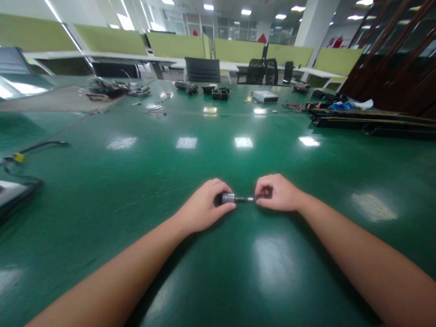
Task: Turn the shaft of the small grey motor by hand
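Low over the green tabletop (pixel 190 168), my left hand (pixel 204 206) has its thumb and fingers closed round a short grey cylinder (pixel 228 198). From that cylinder a thin metal shaft (pixel 244 199) points right, toward my right hand (pixel 277 193). The fingers of my right hand pinch a small dark ribbed piece (pixel 261 196) at the shaft's far end. Whether this piece is joined to the shaft or only touches it, I cannot tell. Part of the cylinder is hidden in my left palm.
Cables and parts (pixel 116 88) lie at the far left, and black clips (pixel 216 92) and a silver box (pixel 265 96) at the back. Long black bars (pixel 371 122) rest at the right. A cable (pixel 44 145) and a pale device (pixel 10 193) are at the left edge.
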Demonstrator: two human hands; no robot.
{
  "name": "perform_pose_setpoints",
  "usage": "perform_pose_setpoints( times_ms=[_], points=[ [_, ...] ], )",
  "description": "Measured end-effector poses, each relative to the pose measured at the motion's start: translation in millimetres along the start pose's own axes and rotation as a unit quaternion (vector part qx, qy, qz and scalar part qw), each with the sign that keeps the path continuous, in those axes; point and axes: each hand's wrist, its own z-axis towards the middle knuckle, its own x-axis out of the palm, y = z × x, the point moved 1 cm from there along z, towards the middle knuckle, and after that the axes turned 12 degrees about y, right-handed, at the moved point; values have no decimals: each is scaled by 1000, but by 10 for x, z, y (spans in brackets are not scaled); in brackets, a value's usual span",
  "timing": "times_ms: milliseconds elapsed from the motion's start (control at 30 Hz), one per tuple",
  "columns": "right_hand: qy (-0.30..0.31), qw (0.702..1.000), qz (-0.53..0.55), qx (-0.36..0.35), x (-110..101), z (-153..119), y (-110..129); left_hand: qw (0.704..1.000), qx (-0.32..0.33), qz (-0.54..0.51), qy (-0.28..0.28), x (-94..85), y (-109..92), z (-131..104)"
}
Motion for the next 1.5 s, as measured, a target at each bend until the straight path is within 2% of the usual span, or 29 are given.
perform_pose_setpoints(
  times_ms=[233,533,667,867,1500],
  points=[
    [3,1000,2,2,-5,-1,20,1000,2,5,2,-21,-7,-12],
    [-12,1000,-20,-16,183,97,207,1000,11,5,8,31,-16,41],
    [-27,999,-20,-5,230,97,201,1000,-4,4,-1,59,-27,59],
    [-33,998,-47,-23,224,91,193,999,23,29,5,49,-34,57],
    [-31,995,-83,-43,203,86,219,999,6,37,16,44,-25,67]
  ],
)
